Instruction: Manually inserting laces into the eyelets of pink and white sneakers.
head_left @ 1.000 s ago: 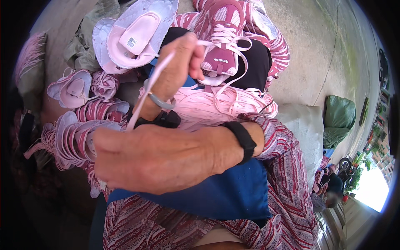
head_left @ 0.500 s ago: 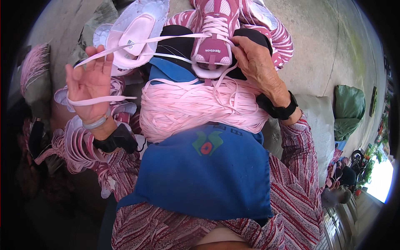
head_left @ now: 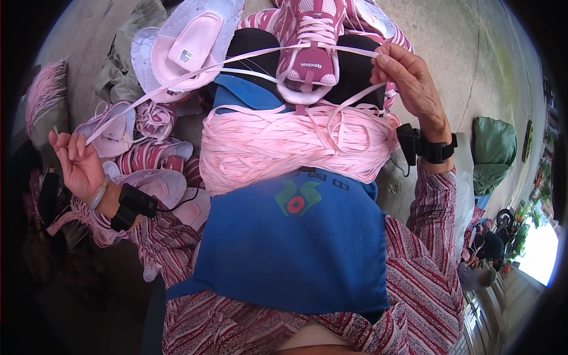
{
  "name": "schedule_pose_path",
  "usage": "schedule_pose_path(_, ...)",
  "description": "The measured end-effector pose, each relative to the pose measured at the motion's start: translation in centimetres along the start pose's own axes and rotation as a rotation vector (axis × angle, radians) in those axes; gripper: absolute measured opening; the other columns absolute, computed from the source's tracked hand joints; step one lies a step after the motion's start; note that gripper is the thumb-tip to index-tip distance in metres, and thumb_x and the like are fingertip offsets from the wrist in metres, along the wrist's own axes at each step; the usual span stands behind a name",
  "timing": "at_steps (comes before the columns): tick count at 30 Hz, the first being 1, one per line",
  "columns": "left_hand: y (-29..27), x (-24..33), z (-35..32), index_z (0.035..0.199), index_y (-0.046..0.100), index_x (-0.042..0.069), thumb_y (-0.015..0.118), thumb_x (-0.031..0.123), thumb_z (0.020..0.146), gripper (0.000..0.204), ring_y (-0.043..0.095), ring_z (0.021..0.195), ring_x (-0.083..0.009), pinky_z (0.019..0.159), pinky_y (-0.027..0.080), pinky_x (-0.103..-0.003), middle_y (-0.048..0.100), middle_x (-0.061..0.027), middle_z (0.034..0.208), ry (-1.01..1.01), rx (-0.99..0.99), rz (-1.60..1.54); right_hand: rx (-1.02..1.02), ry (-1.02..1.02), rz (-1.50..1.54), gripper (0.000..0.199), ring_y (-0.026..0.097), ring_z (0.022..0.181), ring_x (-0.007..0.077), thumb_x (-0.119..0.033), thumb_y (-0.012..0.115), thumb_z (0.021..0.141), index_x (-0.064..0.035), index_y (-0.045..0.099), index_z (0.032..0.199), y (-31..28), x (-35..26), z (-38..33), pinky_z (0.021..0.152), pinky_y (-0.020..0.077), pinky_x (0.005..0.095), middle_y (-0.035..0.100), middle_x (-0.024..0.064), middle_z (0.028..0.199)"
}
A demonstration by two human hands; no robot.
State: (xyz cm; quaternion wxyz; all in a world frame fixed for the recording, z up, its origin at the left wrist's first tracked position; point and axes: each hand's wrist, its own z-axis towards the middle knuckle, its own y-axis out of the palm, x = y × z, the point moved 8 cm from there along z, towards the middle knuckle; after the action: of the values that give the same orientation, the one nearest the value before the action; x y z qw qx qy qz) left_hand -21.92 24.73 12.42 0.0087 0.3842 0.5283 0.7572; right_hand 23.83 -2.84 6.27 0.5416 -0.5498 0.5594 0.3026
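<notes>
Pink lace [head_left: 195, 70] runs taut from the left hand [head_left: 80, 165], pinching one end out wide, to the right hand [head_left: 408, 83], pinching the other beside the pink shoe [head_left: 310, 44] on the lap. Risk: trailing slack snagging the lace bundle [head_left: 296, 145] below and tangling.

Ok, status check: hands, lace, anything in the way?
Left hand pinches pink lace out wide. Right hand grips it beside pink shoe. Lace bundle on lap, clear of both.
</notes>
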Motion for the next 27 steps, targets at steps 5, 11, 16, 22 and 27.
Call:
schedule_pose_path(5,1.2,-7.2,0.9,0.129,0.055,-0.001,0.049,0.009,0.098,0.033,0.039,0.063,-0.0051,0.058,0.035,-0.019,0.063,-0.0103,0.112,-0.069,0.145,0.659,-0.024,0.15,-0.394,0.022,0.058,0.06,0.0117,-0.018,0.054,0.095,0.0011,0.064,0.098,0.8,0.5,-1.0,0.056,0.0469,0.0279,0.059,0.0036,0.066)
schedule_pose_path(11,10.1,-25.0,5.2,0.116,0.064,0.003,0.061,0.019,0.094,0.027,0.055,0.068,-0.008,0.062,0.046,-0.022,0.069,-0.0056,0.097,-0.095,-0.239,1.297,0.173,-0.105,-0.614,0.02,0.062,0.07,0.0124,-0.011,0.052,0.09,0.0007,0.065,0.1,-0.3,-1.7,-0.4,0.064,0.0484,0.0262,0.063,0.008,0.079)
schedule_pose_path(16,9.7,-30.6,6.1,0.112,0.061,0.001,0.059,0.02,0.096,0.025,0.061,0.071,-0.0127,0.065,0.051,-0.026,0.065,-0.0052,0.086,-0.285,-0.408,1.497,0.191,0.255,0.506,0.018,0.053,0.061,0.0078,-0.008,0.05,0.094,0.0022,0.061,0.103,-2.7,4.2,-0.8,0.055,0.0432,0.0171,0.059,0.0025,0.081)
schedule_pose_path(22,7.9,-30.0,6.9,0.105,0.065,0.005,0.059,0.021,0.096,0.02,0.06,0.067,-0.0086,0.061,0.049,-0.022,0.064,-0.0014,0.081,-0.337,-0.411,1.447,-0.136,-0.019,1.577,0.024,0.037,0.05,0.0066,-0.005,0.042,0.098,0.0062,0.048,0.118,-1.3,-1.8,-0.2,0.04,0.0305,0.0185,0.047,0.0044,0.08)
schedule_pose_path(27,8.5,-29.7,7.7,0.112,0.065,0.007,0.054,0.018,0.099,0.021,0.059,0.068,-0.0043,0.058,0.047,-0.018,0.067,0.0008,0.088,-0.183,-0.36,1.467,-0.206,-0.29,1.635,0.026,0.037,0.046,0.007,-0.002,0.036,0.1,0.0104,0.04,0.122,-0.9,-7.9,-1.9,0.035,0.0353,0.0214,0.043,0.0055,0.083)
